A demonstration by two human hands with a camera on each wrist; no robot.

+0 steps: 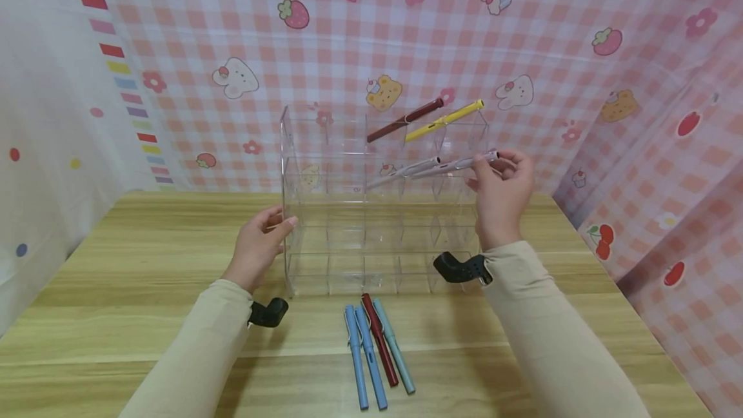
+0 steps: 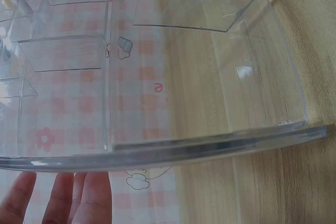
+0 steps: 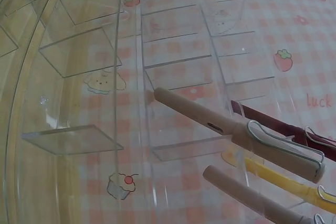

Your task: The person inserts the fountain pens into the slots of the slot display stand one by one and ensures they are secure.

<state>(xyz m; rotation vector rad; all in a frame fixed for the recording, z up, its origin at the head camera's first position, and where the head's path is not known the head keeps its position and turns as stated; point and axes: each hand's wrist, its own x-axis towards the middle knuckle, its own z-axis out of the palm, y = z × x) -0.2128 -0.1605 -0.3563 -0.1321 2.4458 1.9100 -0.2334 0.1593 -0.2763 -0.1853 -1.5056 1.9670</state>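
A clear acrylic compartment rack (image 1: pixel 346 251) stands upright in front of me. My left hand (image 1: pixel 259 245) holds its left side panel, thumb over the front edge; in the left wrist view its fingers (image 2: pixel 58 198) show along the panel's outside. At the rack's upper right, my right hand (image 1: pixel 504 189) pinches the cap end of a pale pen (image 1: pixel 449 166), which slants into a second-row compartment. A matching pale pen (image 3: pixel 236 129) lies tilted in the compartment to its left. In the top row rest a maroon pen (image 1: pixel 400 122) and a yellow pen (image 1: pixel 444 121), also tilted.
On the wooden table (image 1: pixel 145 315) before the rack lie two blue pens (image 1: pixel 356 357), a dark red pen (image 1: pixel 380 340) and a teal pen (image 1: pixel 395 347). A pink checked cloth (image 1: pixel 348 50) hangs close behind the rack. Black cameras sit on both wrists.
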